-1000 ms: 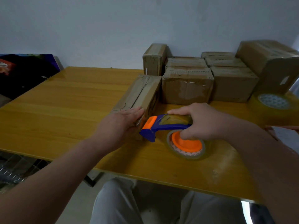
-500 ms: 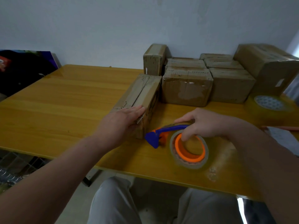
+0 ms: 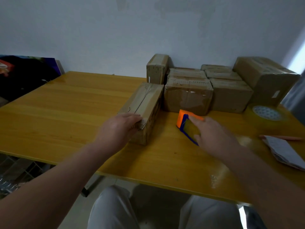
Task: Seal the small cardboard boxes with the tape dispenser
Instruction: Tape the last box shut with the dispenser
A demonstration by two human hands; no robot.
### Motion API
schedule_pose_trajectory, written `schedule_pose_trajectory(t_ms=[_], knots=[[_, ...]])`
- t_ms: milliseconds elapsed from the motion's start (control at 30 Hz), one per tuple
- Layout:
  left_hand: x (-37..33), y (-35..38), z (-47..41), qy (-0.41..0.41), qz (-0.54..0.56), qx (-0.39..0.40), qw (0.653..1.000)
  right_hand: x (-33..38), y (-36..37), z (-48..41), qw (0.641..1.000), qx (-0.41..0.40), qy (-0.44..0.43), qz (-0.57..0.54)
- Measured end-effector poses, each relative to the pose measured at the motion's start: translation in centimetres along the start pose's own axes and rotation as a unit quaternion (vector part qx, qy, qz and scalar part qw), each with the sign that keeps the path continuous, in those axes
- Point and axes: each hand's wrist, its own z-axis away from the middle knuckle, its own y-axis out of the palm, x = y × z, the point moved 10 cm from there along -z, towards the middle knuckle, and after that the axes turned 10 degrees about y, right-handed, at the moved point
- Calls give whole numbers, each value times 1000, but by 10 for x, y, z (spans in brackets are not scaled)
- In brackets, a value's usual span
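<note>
Box [image 3: 145,103] is pressed by L hand [image 3: 118,128], grip unclosed; at its 3 o'clock, tape dispenser [image 3: 184,123] is clasped in R hand [image 3: 212,134] grip.

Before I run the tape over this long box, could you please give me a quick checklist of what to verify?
1. Box steadied: the left hand rests on the near end of the long box: ok.
2. Tool in hand: the right hand holds the tape dispenser: ok.
3. Flaps closed: the top flaps meet along the box's length: ok.
4. Dispenser at the box: it is to the right of the box, apart from it: not ok.
5. Tape end ready at the dispenser's mouth: too blurred: cannot tell.
</note>
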Motion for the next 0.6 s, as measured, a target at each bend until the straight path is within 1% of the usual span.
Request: schedule_pose_trajectory(t_ms=[133,200,300,367,467,600], knots=[[1,-6,-4,-4,4,-26,1000,8,7,4,998,0,-24,56],[1,-9,-6,-6,10,-29,1000,9,4,3,998,1,-21,61],[0,-25,-17,-7,-2,-44,999,18,-15,1,998,-32,-36,44],[0,-46,-29,-11,-13,-68,998,28,-33,1,997,-52,-59,3],[-4,-85,-54,-1,-34,-82,996,45,-63,2,990,-75,-99,-69],[-13,-129,-80,14,-38,-69,997,71,-99,-1,963,-75,-154,-210]])
